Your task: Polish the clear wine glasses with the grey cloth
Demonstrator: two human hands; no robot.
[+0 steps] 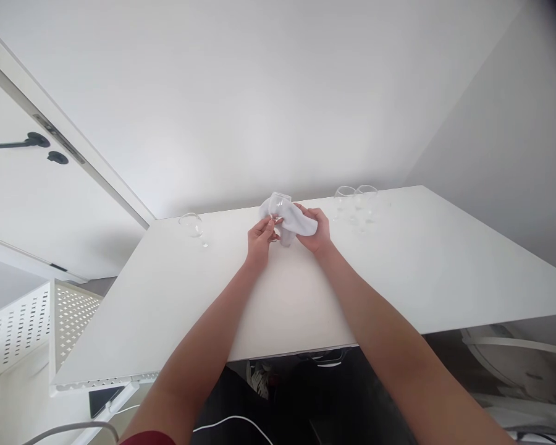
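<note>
Over the middle of the white table, my left hand (260, 240) pinches the lower part of a clear wine glass (278, 203), whose bowl tilts up and away from me. My right hand (315, 230) is wrapped round a white cloth (301, 221) and presses it against the glass's right side. Part of the cloth also shows behind the bowl on the left, and another fold hangs below it. The cloth and my fingers hide some of the stem and base.
One stemmed glass (192, 226) stands at the table's left. Two more glasses, a near one (345, 201) and its neighbour (367, 199), stand close together to the right. The white table (398, 272) meets a wall behind. A perforated white rack (74, 312) adjoins its left edge.
</note>
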